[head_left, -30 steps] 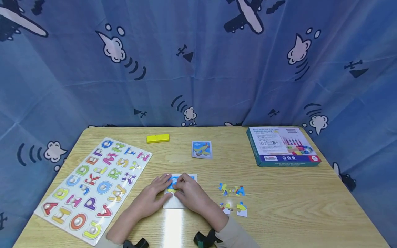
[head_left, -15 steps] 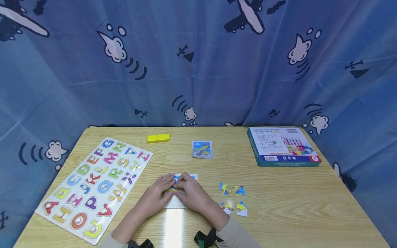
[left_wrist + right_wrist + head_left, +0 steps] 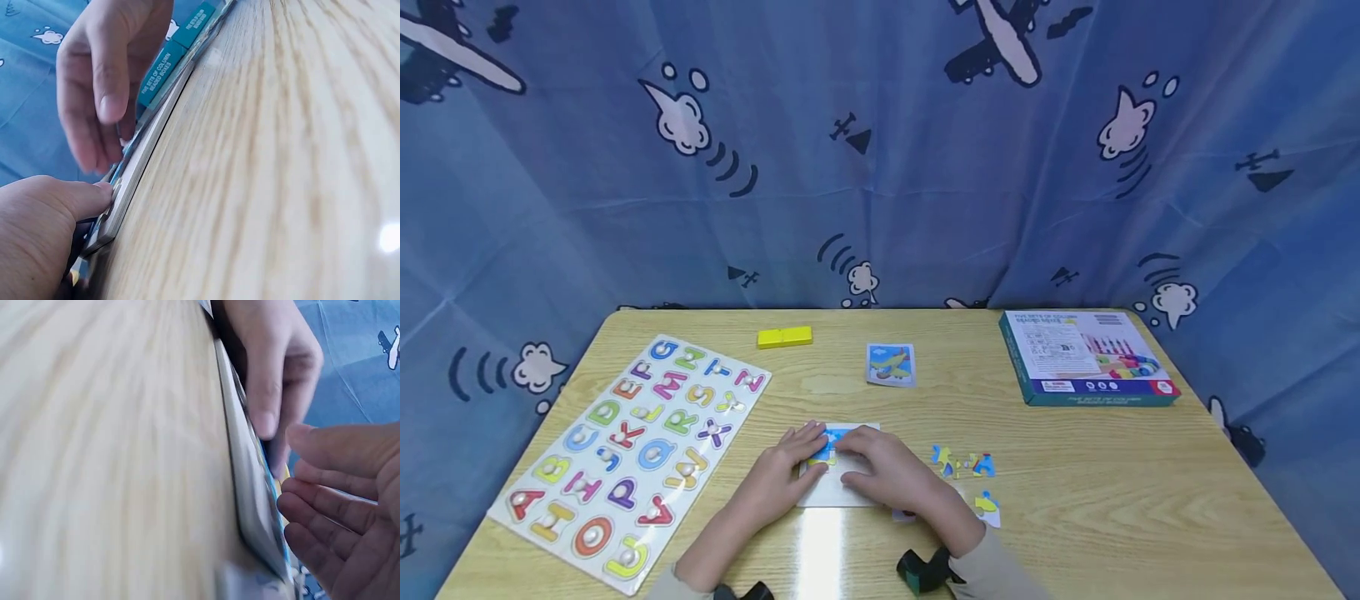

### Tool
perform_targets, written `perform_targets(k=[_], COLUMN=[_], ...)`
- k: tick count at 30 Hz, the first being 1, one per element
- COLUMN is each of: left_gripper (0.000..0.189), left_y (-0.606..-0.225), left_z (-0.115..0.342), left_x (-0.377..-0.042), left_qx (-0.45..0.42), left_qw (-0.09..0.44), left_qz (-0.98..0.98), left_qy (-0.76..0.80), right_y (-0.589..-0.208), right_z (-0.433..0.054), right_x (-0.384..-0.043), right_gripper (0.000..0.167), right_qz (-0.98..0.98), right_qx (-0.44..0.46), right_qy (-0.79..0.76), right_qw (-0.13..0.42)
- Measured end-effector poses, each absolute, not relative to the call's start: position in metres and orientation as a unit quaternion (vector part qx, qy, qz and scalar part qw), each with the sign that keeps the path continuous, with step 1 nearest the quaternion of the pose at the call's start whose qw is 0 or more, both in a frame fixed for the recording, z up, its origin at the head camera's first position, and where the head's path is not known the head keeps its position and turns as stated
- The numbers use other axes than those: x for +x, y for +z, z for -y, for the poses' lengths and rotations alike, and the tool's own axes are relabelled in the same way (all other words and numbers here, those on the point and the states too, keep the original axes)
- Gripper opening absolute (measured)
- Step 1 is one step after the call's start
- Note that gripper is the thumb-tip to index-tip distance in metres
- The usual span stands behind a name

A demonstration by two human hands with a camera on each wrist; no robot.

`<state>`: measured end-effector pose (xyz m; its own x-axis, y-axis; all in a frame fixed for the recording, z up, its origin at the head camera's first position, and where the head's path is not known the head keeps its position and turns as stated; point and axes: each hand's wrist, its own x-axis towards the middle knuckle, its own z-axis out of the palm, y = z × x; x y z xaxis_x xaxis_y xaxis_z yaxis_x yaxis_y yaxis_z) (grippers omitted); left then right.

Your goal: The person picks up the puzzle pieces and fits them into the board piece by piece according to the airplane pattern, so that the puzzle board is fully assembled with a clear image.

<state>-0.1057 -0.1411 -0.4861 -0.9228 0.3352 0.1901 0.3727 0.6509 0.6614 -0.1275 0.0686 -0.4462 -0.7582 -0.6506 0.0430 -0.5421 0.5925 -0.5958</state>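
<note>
A small white puzzle board (image 3: 835,497) lies between the two hands, with blue and yellow airplane pieces (image 3: 831,442) fitted in its upper part. My left hand (image 3: 772,479) rests on its left side, fingers extended over the pieces and thumb on the lower part. In the right wrist view, my right hand (image 3: 350,500) hovers beside the board with bent, relaxed fingers and nothing visible between them and the thumb. Loose jigsaw pieces (image 3: 982,465) lie to the right, another piece (image 3: 987,507) nearer me. One more piece (image 3: 904,516) shows partly beneath my right wrist.
An alphabet peg board (image 3: 640,450) covers the table's left side. Toward the back are a yellow block (image 3: 785,337), an airplane picture card (image 3: 891,365) and a flat boxed set (image 3: 1090,358). A blue curtain (image 3: 880,167) hangs behind the table.
My right hand has come away from the pieces and shifted right, its fingers loosened. Its forearm now covers part of the loose pieces. My left hand stays on the board.
</note>
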Motion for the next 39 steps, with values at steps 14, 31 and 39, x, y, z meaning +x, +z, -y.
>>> perform_targets(k=[14, 31, 39], left_gripper=[0.044, 0.044, 0.044], left_y=[-0.485, -0.486, -0.486], left_z=[0.14, 0.14, 0.14], left_x=[-0.106, -0.106, -0.106], left_qx=[-0.187, -0.19, -0.192], left_qw=[0.022, 0.026, 0.029], left_qz=[0.911, 0.91, 0.911], left_qy=[-0.368, -0.367, -0.365], right_y=[-0.442, -0.444, -0.448], right_z=[-0.144, -0.19, -0.191], right_x=[-0.12, -0.123, -0.124], right_gripper=[0.037, 0.036, 0.037], right_qz=[-0.906, -0.926, -0.932], right_qx=[-0.248, -0.212, -0.231], right_qy=[-0.336, -0.297, -0.264], right_qw=[0.067, 0.098, 0.09])
